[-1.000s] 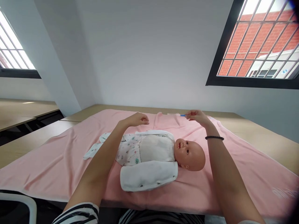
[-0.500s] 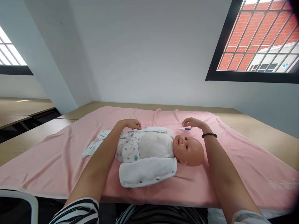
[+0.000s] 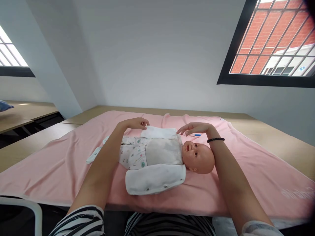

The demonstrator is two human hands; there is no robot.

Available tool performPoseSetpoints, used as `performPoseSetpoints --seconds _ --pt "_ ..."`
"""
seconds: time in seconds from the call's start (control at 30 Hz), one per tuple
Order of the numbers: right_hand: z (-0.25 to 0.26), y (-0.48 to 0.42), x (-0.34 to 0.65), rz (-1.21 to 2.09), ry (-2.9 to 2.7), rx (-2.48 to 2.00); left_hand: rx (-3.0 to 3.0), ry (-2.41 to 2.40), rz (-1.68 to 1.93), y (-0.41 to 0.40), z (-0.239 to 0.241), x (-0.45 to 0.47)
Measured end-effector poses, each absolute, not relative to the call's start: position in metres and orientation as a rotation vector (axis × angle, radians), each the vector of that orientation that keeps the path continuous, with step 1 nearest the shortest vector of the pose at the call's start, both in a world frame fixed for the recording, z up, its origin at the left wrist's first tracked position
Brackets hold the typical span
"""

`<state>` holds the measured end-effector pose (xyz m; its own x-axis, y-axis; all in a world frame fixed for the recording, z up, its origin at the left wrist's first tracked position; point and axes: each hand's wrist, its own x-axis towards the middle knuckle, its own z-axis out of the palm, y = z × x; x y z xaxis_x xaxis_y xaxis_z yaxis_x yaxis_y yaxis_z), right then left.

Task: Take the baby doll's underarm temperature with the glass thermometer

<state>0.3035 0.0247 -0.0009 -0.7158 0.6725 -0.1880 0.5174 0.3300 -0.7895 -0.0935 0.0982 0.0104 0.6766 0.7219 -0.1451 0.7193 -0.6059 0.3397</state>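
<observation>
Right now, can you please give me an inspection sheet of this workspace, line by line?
Surface: wooden table covered by pink blanket.
Things: baby doll on its back, white garment open.
Clutter: thin white-and-blue stick beside the doll's head.
Grips: left hand pinches the far garment flap; right hand open above the stick.
Cables: nothing seen.
Surroundings: grey wall, barred window, other tables at left.

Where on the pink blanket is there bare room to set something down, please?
Bare pink blanket lies right of the doll's head and left of the doll's feet. It is crowded behind the doll, around both hands and the thermometer.
</observation>
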Motion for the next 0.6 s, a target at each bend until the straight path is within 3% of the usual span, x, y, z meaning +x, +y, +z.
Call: performPoseSetpoints --seconds 0.17,0.33,0.5,0.6 --pt "0.025 0.005 0.292 1.352 -2.594 -0.913 2.560 1.101 -0.006 0.065 0.046 -0.102" --pt "0.046 -0.013 0.285 1.288 -2.794 -0.953 2.415 1.042 -0.319 0.045 0.061 -0.109" --pt "0.073 -0.060 0.263 1.043 -2.845 -0.884 2.432 1.195 -0.355 0.009 0.071 -0.098" --pt "0.060 -0.099 0.237 0.837 -2.910 -0.929 2.592 1.261 -0.413 -0.036 0.064 -0.075"
